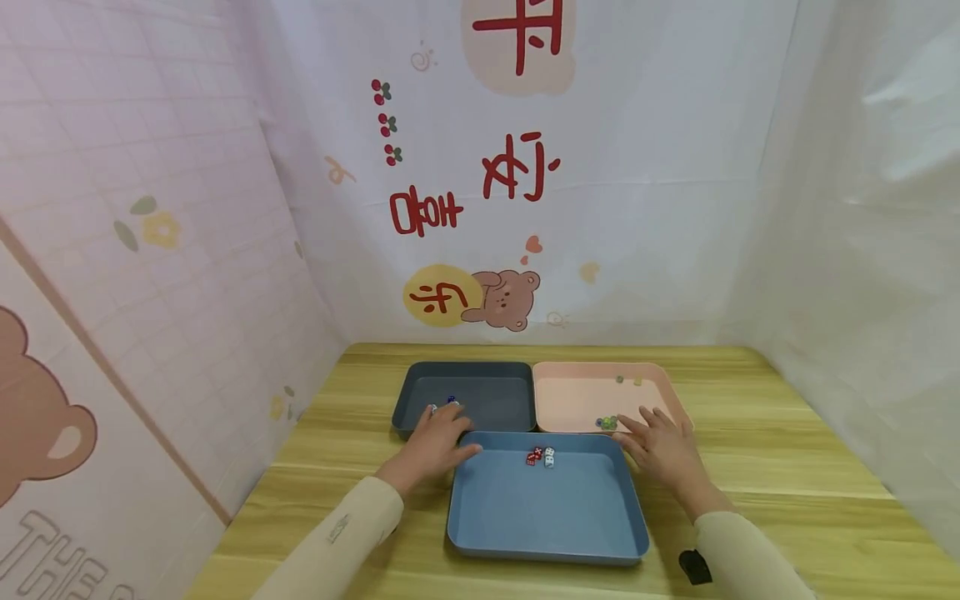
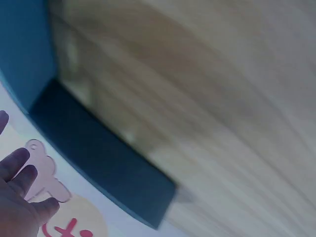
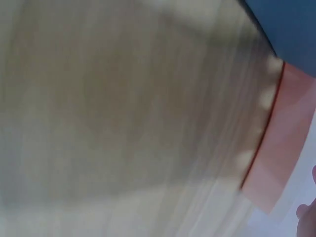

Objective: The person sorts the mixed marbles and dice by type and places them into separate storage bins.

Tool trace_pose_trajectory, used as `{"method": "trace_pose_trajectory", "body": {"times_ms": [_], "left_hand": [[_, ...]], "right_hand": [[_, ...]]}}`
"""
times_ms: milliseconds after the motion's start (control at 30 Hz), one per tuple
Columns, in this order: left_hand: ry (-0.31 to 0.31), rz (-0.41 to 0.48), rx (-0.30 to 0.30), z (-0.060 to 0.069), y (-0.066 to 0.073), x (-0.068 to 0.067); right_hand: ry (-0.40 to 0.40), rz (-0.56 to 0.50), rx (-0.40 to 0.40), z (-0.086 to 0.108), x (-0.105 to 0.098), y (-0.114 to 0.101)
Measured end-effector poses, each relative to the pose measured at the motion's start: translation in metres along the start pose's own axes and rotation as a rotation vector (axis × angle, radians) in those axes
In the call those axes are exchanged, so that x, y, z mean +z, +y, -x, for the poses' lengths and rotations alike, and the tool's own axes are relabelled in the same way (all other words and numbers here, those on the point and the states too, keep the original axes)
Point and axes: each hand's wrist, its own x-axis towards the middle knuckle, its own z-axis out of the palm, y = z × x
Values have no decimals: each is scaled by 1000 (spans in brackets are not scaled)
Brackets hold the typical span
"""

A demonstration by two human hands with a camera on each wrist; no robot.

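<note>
My left hand [image 1: 433, 448] hovers at the front edge of the dark blue-grey tray [image 1: 498, 404], fingers spread and nothing visibly held. Near those fingertips lie a blue die [image 1: 452, 399] and some white dice, partly hidden. Over the front right edge of the pink tray [image 1: 566, 400] is my right hand [image 1: 663, 448], its fingers loosely extended beside a cluster of small greenish pieces [image 1: 607, 423]. Two more small pieces lie at that tray's back right. Between the hands stands a lighter blue tray [image 1: 547, 517] with red dice [image 1: 531, 459] and white dice [image 1: 550, 458] near its far side.
The three trays stand close together on a wood-grain table [image 1: 787, 467]. A white printed cloth [image 1: 637, 208] hangs behind and at both sides. A small black object [image 1: 695, 567] shows by the right sleeve [image 1: 742, 554].
</note>
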Motion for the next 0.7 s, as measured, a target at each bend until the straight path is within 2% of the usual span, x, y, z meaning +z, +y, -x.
{"method": "trace_pose_trajectory", "body": {"times_ms": [167, 267, 500, 700], "left_hand": [[-3, 148, -10, -16, 17, -6], [3, 194, -16, -23, 27, -7], [16, 140, -17, -31, 46, -1], [23, 51, -13, -40, 59, 15]], "right_hand": [[4, -16, 3, 5, 9, -2], [13, -4, 4, 8, 13, -1], [-10, -17, 12, 13, 19, 0], [7, -6, -8, 15, 18, 3]]}}
